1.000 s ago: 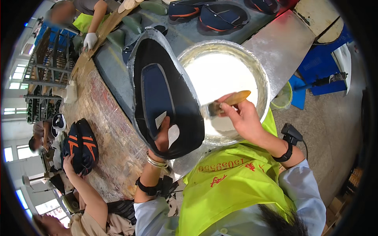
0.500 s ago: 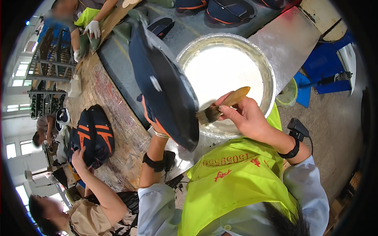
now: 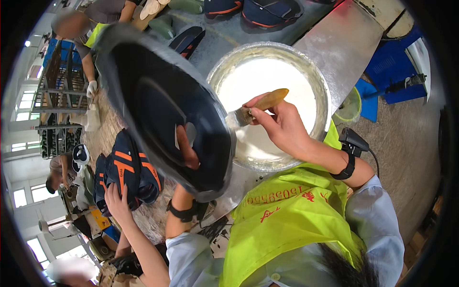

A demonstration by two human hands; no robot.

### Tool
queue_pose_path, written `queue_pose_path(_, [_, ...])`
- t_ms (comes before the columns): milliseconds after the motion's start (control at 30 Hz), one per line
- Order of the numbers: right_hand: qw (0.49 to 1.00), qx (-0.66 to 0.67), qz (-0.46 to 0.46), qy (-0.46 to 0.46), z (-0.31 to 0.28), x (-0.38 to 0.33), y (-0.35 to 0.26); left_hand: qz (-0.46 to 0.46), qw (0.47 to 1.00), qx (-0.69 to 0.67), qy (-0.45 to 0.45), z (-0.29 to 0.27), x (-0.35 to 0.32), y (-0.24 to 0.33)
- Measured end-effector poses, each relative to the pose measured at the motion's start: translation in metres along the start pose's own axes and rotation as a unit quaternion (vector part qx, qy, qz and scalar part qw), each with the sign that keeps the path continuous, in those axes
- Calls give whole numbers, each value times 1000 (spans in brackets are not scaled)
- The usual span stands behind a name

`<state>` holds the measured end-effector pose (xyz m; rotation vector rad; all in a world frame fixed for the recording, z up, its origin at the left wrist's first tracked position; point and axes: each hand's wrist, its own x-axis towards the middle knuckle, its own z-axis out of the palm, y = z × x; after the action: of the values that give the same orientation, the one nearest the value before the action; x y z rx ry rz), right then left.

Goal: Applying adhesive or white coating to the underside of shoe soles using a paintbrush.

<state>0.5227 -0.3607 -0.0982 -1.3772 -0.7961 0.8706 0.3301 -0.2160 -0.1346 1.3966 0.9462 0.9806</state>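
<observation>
Both hands grip: left (image 3: 187,149) shoe sole (image 3: 162,105), right (image 3: 282,125) brush (image 3: 253,109).

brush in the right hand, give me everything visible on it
The brush is small, with an amber, glossy, rounded handle that looks like wood or plastic and pale, wet-looking bristles. The right hand pinches it by the handle, lying nearly level, bristles pointing toward the dark shoe sole, over the round metal basin of white liquid.

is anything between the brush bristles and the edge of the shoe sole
Nothing visible. The brush in the right hand has its bristles right beside the rim of the dark sole held up by the left hand, over the bowl.
</observation>
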Motion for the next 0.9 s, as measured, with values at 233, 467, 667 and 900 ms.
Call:
queue_pose_path(233, [997, 56, -15, 44, -13, 20, -4, 18, 983, 62, -174, -48, 123, 43])
queue_pose_path(467, [992, 99, 13, 81, -32, 21, -5, -206, 950, 111, -208, -47, 245, 9])
queue_pose_path(667, [990, 99, 42, 95, -43, 31, 0, -342, 860, 5, -379, 5, 279, -86])
queue_pose_path(900, [992, 60, 23, 107, -48, 29, -3, -384, 868, 5, -315, -12, 262, -95])
